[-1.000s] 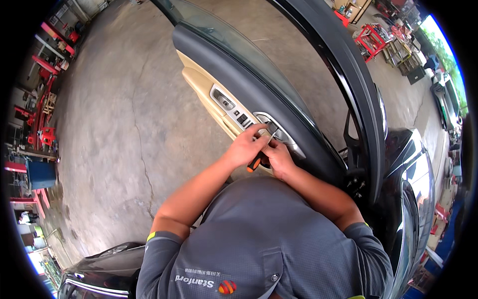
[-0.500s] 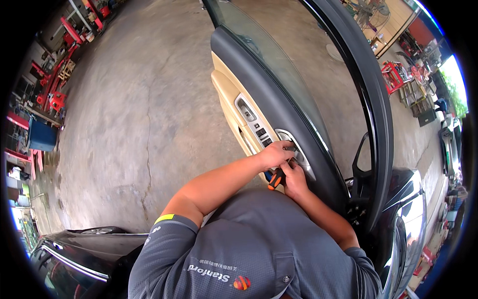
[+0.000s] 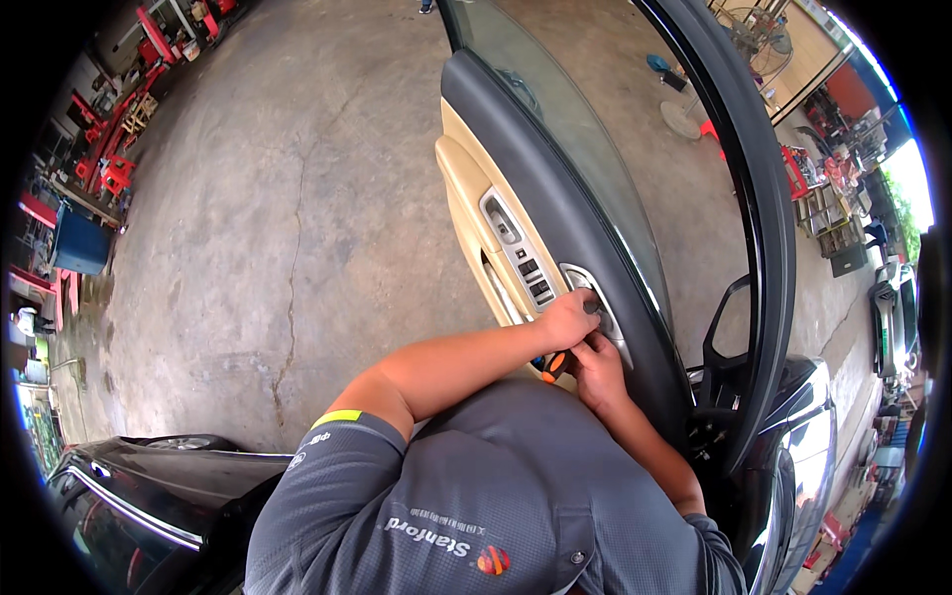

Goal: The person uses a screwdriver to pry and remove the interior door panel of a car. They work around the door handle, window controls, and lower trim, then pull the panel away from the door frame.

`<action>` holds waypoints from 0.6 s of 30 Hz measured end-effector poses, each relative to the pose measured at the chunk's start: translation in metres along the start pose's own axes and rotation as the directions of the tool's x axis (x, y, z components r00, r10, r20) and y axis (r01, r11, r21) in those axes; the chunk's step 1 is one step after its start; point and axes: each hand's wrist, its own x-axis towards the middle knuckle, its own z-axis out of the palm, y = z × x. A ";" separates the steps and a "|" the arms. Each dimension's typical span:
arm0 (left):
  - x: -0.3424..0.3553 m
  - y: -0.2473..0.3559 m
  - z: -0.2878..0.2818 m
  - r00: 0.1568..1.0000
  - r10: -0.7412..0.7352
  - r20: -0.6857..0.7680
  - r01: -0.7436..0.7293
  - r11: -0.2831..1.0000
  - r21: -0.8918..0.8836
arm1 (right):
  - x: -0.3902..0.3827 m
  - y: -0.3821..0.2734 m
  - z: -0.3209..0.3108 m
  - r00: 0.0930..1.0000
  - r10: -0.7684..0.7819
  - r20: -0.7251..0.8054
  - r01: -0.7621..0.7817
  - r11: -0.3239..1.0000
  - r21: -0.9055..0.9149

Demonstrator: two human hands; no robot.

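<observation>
My left hand (image 3: 567, 317) reaches across to the silver interior handle surround (image 3: 620, 335) on the open car door, fingers curled into its recess; what they grip is hidden. Just below it, my right hand (image 3: 598, 369) is closed around an orange-and-black screwdriver (image 3: 555, 367), whose tip I cannot make out. The door panel (image 3: 531, 154) is dark grey and beige, with a silver window-switch strip (image 3: 523, 260) beside my hands and a glass pane (image 3: 555, 84) along its top.
The black car body (image 3: 788, 466) and side mirror (image 3: 729, 317) are at right, another dark car (image 3: 149, 486) at lower left. Along the left edge stand a blue bin (image 3: 81, 241) and red equipment (image 3: 116, 174). A fan (image 3: 756, 42) and red trolley (image 3: 793, 171) are at upper right.
The view has shifted, so the door and my hands appear further right. My left hand has moved more over the handle recess, and the screwdriver's handle sits tucked below it.
</observation>
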 end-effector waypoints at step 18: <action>-0.013 -0.001 -0.016 0.989 -0.088 0.120 0.122 0.941 -0.316 | 0.011 0.024 -0.001 0.997 -0.067 0.041 0.070 0.995 -0.072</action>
